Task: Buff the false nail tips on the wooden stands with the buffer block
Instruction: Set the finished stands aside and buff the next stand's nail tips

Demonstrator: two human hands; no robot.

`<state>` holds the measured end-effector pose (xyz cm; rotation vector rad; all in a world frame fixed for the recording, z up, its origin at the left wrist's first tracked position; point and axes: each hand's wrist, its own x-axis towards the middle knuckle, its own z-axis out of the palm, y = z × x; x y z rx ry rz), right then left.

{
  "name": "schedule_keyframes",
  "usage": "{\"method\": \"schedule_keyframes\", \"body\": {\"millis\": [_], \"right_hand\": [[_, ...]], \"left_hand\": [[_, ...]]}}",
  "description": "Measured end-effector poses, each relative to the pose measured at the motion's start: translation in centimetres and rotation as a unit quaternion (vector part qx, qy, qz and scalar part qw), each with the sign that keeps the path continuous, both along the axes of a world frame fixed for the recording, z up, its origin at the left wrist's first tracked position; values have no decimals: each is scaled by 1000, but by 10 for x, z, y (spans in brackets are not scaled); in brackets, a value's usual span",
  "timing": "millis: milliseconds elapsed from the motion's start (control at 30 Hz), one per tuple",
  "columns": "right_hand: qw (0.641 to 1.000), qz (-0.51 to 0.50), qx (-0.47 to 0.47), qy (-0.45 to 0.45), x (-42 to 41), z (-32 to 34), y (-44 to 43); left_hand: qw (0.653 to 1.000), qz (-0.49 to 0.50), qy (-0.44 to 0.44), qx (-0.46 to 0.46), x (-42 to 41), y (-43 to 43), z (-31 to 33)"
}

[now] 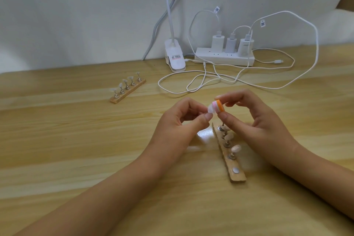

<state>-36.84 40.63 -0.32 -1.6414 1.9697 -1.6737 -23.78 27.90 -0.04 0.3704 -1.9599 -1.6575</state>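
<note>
- The left hand (178,119) was closed in a pinch on one false nail tip (210,110), held between the thumb and fingertips and raised above the tabletop (76,140).
- I could not tell whether a metal holder was attached under that tip; the fingers hid its underside.
- The right hand (256,119) gripped the buffer block (219,105) between thumb and forefinger, with one end of the block touching the tip.
- The near wooden stand (232,175) lay on the tabletop below the right hand. Three tips sat on its holders, and a metal disc (235,170) towards its near end was bare.
- The far wooden stand (127,93) carried five tips and lay well apart, to the left rear.
- Handling, tip: I judged it to be thin moulded plastic, very light, springy and smooth. It would probably slip or flick away under sideways load. I would take it by the side edges near the base and leave the curved top face open to the block.
- Handling, block: I judged it to be layered foam, light and compressible, with abrasive faces. I would grip it on two opposite sides and keep the working face clear of the fingers.
- Pressure: light strokes seemed advisable, since a hard press would likely bend the tip or twist it out of the pinch.
- Handling, stands: the holders looked narrow and easily knocked over. I would steady the wooden base before working on a mounted tip.
</note>
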Motion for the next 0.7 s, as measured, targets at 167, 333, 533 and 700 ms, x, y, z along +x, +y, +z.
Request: {"method": "schedule_keyframes", "body": {"millis": [167,333,533,700], "right_hand": [[1000,-3,-13,24,1,1,1],[997,-15,-13,76,0,1,2],[996,-23,4,82,-2,0,2],[993,-24,-8,114,-3,1,3]], "left_hand": [[1000,-2,0,-11,0,1,0],[1000,-4,0,-8,0,2,1],[1000,-2,-1,-5,0,1,0],[1000,-5,-3,-7,0,1,0]]}}
